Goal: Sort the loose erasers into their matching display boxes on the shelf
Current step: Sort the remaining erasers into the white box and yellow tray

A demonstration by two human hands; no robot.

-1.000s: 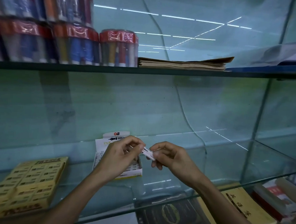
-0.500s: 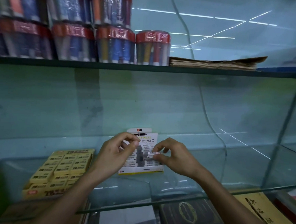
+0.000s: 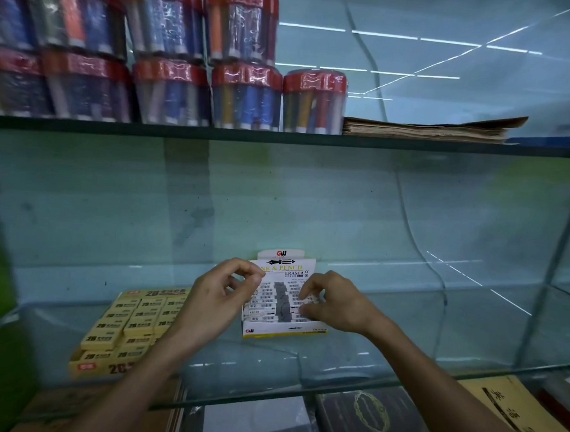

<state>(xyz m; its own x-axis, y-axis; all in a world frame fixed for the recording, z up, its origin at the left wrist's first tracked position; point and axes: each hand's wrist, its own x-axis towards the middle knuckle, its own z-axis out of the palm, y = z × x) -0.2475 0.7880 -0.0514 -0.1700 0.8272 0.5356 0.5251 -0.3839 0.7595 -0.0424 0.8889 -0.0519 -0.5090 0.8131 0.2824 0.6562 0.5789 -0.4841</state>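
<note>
Both hands at the white eraser display box on the glass shelf.

Yellow eraser box (image 3: 130, 323) lies left of the left hand (image 3: 218, 298), whose fingers curl loosely, holding nothing visible. White eraser display box (image 3: 285, 302) stands between both hands on the glass shelf (image 3: 402, 356). Right hand (image 3: 335, 302) fingers press down on an eraser (image 3: 304, 309) in the box's right row.

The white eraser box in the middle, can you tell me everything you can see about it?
The white eraser box looks like cardboard and sits flat on the glass shelf, right of the yellow eraser box. Its lid stands up at the back, printed "INK & PENCIL ERASER" with a pen picture. Rows of white barcoded erasers fill both sides, with grey down the middle. The right hand touches the right row; the left hand hovers at the left side.
</note>
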